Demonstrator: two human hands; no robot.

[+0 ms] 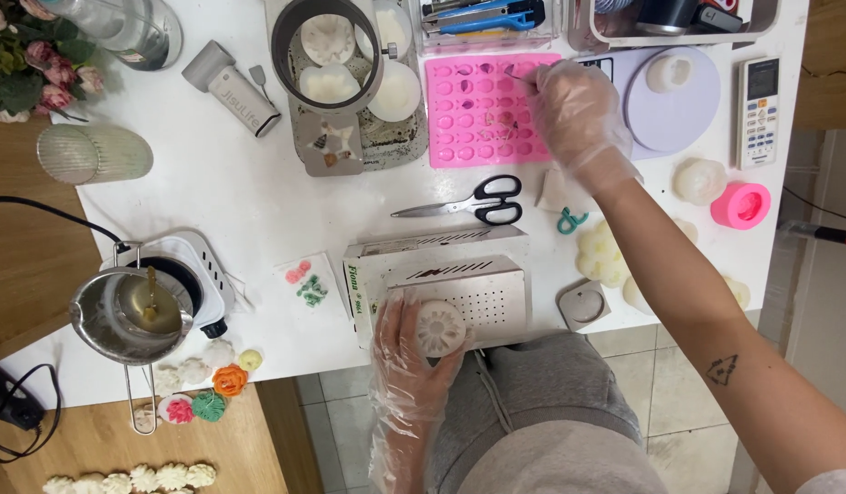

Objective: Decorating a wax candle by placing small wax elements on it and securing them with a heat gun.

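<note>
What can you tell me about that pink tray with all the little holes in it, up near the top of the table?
The pink moulding tray looks like soft silicone: a flat rectangle with rows of small cavities, lying flat on the white table. Most cavities look empty; a few near the middle hold darker bits. The gloved right hand hovers over its right edge, pointing a thin tool into one cavity. Black-handled scissors lie just below it.

Bench: your white bench (249,197) carries everything.
Middle: black scissors (469,201), pink mould (478,110).
Left: hot plate (190,274), metal pot (130,316).
Right: remote control (760,110), pink cup (741,205).
</note>
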